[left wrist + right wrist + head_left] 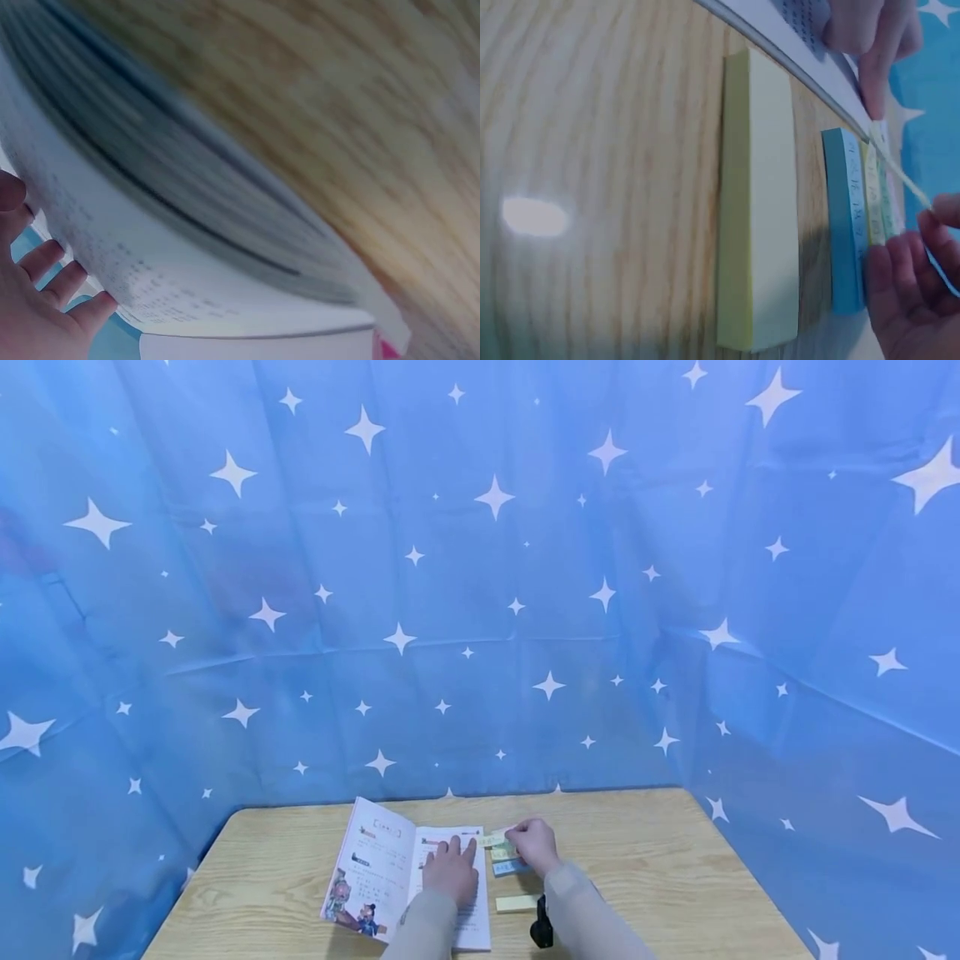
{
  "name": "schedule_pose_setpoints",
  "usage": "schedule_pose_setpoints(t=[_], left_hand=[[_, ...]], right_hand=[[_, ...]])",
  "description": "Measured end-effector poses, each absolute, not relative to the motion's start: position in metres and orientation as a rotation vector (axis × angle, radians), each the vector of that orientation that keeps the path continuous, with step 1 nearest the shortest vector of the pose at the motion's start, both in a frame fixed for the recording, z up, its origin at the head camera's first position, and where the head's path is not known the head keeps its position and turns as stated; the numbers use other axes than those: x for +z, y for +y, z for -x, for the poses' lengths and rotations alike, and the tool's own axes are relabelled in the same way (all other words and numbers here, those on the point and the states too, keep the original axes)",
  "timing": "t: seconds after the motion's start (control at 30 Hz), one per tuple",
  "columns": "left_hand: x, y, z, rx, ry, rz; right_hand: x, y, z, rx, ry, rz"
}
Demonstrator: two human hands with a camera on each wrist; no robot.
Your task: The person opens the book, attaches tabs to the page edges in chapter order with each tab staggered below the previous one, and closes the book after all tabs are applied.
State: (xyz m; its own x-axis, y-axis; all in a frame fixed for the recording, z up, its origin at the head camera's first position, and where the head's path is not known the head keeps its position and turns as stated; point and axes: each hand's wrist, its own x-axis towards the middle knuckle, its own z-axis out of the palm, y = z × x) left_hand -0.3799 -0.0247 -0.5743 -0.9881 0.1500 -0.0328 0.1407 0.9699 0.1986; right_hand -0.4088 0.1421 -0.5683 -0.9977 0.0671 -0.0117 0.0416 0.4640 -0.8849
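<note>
An open book (375, 870) lies on the table, its left page lifted at an angle. My left hand (452, 875) rests on the right page with fingers spread; in the right wrist view its fingertip (872, 105) presses at the page edge, on one end of a narrow yellow sticky note (904, 176). My right hand (536, 845) pinches the other end of that note between thumb and finger. Beneath this hand are a blue sticky note pad (845, 225) with handwriting and yellow and green ones beside it. The left wrist view shows the book's page edges (172, 157).
Nearer the front lies a thick pale yellow sticky note pad (516, 904), right of the book. A black device (542, 931) is at my right wrist. The wooden table (660, 877) ends against a blue curtain (480, 710) with white stars.
</note>
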Motion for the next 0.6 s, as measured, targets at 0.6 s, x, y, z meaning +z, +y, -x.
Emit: schedule_pose_setpoints(t=[0.6], left_hand=[[-0.578, -0.025, 0.384, 0.267, 3.101, -0.246]], right_hand=[[-0.563, 0.113, 0.343, 0.328, -2.97, -0.76]])
